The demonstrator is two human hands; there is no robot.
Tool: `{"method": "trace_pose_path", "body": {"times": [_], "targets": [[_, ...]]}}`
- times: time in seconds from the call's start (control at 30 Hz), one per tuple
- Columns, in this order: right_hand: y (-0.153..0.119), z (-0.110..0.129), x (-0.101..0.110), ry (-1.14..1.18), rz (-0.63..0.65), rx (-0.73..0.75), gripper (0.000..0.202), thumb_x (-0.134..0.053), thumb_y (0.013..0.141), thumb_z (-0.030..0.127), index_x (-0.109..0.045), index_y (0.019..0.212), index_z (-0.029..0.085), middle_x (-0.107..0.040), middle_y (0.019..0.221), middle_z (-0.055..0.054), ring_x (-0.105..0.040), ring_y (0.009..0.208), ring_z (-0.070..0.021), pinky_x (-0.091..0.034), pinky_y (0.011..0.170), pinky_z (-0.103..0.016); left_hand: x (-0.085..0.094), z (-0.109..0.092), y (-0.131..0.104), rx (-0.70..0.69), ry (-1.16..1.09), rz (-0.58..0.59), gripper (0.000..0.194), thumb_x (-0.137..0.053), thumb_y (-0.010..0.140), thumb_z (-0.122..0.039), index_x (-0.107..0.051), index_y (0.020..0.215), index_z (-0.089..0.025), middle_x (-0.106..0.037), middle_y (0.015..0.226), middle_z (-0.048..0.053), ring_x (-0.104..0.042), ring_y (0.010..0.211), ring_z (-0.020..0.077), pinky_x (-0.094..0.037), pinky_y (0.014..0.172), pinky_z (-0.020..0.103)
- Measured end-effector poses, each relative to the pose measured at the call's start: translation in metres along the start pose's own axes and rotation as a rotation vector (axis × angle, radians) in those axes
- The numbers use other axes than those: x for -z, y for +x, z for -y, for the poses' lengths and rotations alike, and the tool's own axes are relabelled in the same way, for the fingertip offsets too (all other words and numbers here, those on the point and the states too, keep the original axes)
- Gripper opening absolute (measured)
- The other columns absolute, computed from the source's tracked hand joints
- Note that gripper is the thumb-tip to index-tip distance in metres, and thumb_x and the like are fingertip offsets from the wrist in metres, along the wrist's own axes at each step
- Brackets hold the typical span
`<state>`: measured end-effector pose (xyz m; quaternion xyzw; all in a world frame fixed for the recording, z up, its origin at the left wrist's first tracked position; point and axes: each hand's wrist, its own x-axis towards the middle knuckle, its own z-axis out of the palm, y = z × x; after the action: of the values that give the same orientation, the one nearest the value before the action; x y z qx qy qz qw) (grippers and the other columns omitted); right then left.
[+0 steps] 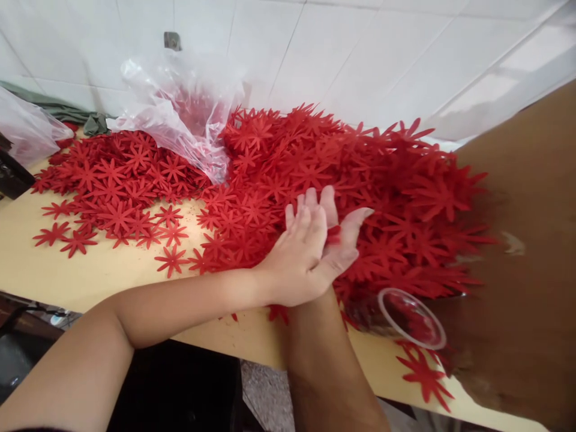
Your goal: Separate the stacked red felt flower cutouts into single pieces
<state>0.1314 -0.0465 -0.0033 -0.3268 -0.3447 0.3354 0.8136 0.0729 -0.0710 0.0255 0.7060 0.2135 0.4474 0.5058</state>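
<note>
My left hand (pixel 299 258) lies across my right hand (pixel 344 231), palm toward palm, with its fingers stretched out. A bit of a red flower-shaped cutout (pixel 333 235) shows between the two hands; the rest of it is hidden. My right hand's fingers and thumb stick out past the left, straight and spread. Both hands are just over the front of a big heap of red flower cutouts (pixel 315 150), each with several narrow petals. To the right of my wrists, a clear plastic cup (pixel 411 318) lies tipped on its side with red cutouts in it.
A crumpled clear plastic bag (pixel 180 114) rests on the heap by the white tiled wall (pixel 360 48). Brown cardboard (pixel 517 252) borders the right side. Loose cutouts (pixel 171 260) lie on the pale table (pixel 54 273). A dark object (pixel 13 174) stands at the left edge.
</note>
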Motion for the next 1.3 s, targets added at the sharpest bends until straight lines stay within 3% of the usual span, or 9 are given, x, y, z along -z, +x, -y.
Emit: {"method": "trace_pose_path", "body": {"times": [0.03, 0.13, 0.2, 0.3, 0.4, 0.53, 0.63, 0.87, 1.3], "targets": [[0.001, -0.002, 0.001, 0.045, 0.000, 0.056, 0.044, -0.030, 0.081, 0.057, -0.046, 0.118, 0.041, -0.045, 0.136, 0.005, -0.045, 0.125, -0.0144, -0.028, 0.108, -0.044, 0.000, 0.001, -0.004, -0.018, 0.048, 0.007, 0.069, -0.047, 0.083, -0.028, -0.014, 0.143, -0.017, -0.007, 0.153, 0.005, 0.004, 0.141, 0.0194, -0.002, 0.115, 0.037], [0.011, -0.010, -0.002, 0.048, 0.020, -0.226, 0.059, -0.026, 0.079, 0.066, -0.060, 0.099, 0.022, -0.063, 0.110, -0.008, -0.061, 0.102, -0.0201, -0.037, 0.101, -0.047, 0.015, 0.012, -0.006, 0.113, 0.092, 0.026, 0.063, -0.047, 0.082, -0.023, -0.025, 0.140, -0.010, -0.015, 0.151, 0.014, -0.009, 0.141, 0.0237, -0.011, 0.115, 0.039], [0.017, -0.016, -0.006, -0.013, -0.029, -0.344, 0.067, -0.023, 0.077, 0.071, -0.062, 0.087, 0.017, -0.066, 0.098, -0.010, -0.064, 0.092, -0.0197, -0.043, 0.095, -0.045, 0.029, 0.021, 0.000, 0.247, 0.014, -0.023, 0.052, -0.047, 0.082, -0.019, -0.039, 0.132, -0.012, -0.033, 0.145, 0.015, -0.027, 0.136, 0.0237, -0.019, 0.114, 0.040], [0.018, -0.022, -0.014, -0.055, -0.059, -0.319, 0.065, -0.027, 0.075, 0.074, -0.060, 0.079, 0.018, -0.067, 0.083, -0.005, -0.064, 0.081, -0.0164, -0.049, 0.086, -0.038, 0.050, 0.030, 0.009, 0.460, -0.331, -0.245, 0.031, -0.049, 0.079, -0.011, -0.055, 0.109, -0.017, -0.061, 0.117, 0.009, -0.055, 0.112, 0.0197, -0.040, 0.101, 0.041], [0.011, -0.026, -0.020, -0.047, 0.021, -0.296, 0.055, -0.039, 0.074, 0.069, -0.060, 0.078, 0.019, -0.066, 0.079, -0.002, -0.063, 0.077, -0.0140, -0.050, 0.080, -0.033, 0.065, 0.033, 0.014, 0.602, -0.573, -0.453, 0.018, -0.052, 0.076, -0.006, -0.055, 0.090, -0.015, -0.064, 0.089, 0.004, -0.062, 0.081, 0.0122, -0.050, 0.085, 0.036], [0.003, -0.029, -0.021, -0.100, 0.070, -0.316, 0.031, -0.072, 0.059, 0.043, -0.060, 0.075, 0.019, -0.066, 0.077, 0.003, -0.060, 0.070, -0.0103, -0.050, 0.074, -0.028, 0.077, 0.033, 0.012, 0.544, -0.594, -0.481, 0.014, -0.053, 0.074, -0.003, -0.054, 0.081, -0.015, -0.059, 0.076, 0.000, -0.057, 0.071, 0.0083, -0.049, 0.082, 0.033], [0.002, -0.031, -0.018, -0.164, 0.102, -0.379, 0.032, -0.077, 0.053, 0.033, -0.063, 0.078, 0.018, -0.068, 0.079, 0.003, -0.060, 0.069, -0.0104, -0.050, 0.076, -0.030, 0.083, 0.033, 0.009, 0.501, -0.525, -0.445, 0.014, -0.056, 0.072, -0.005, -0.054, 0.082, -0.015, -0.059, 0.078, 0.000, -0.056, 0.071, 0.0079, -0.047, 0.081, 0.030], [0.005, -0.034, -0.015, -0.193, 0.155, -0.312, 0.026, -0.074, 0.060, 0.034, -0.065, 0.079, 0.019, -0.068, 0.079, 0.003, -0.062, 0.073, -0.0113, -0.047, 0.086, -0.032, 0.089, 0.047, 0.006, 0.423, -0.246, -0.375, 0.017, -0.054, 0.069, -0.006, -0.055, 0.084, -0.014, -0.061, 0.088, 0.003, -0.055, 0.080, 0.0100, -0.042, 0.086, 0.028], [0.008, -0.033, -0.004, -0.482, 0.186, -0.170, 0.039, -0.067, 0.064, 0.052, -0.050, 0.060, 0.018, -0.046, 0.055, 0.006, -0.039, 0.053, -0.0062, -0.034, 0.053, -0.022, 0.087, 0.057, 0.002, 0.343, -0.254, -0.266, 0.022, -0.062, 0.069, -0.024, -0.057, 0.087, -0.013, -0.061, 0.092, 0.005, -0.055, 0.087, 0.0144, -0.040, 0.088, 0.033]]}}
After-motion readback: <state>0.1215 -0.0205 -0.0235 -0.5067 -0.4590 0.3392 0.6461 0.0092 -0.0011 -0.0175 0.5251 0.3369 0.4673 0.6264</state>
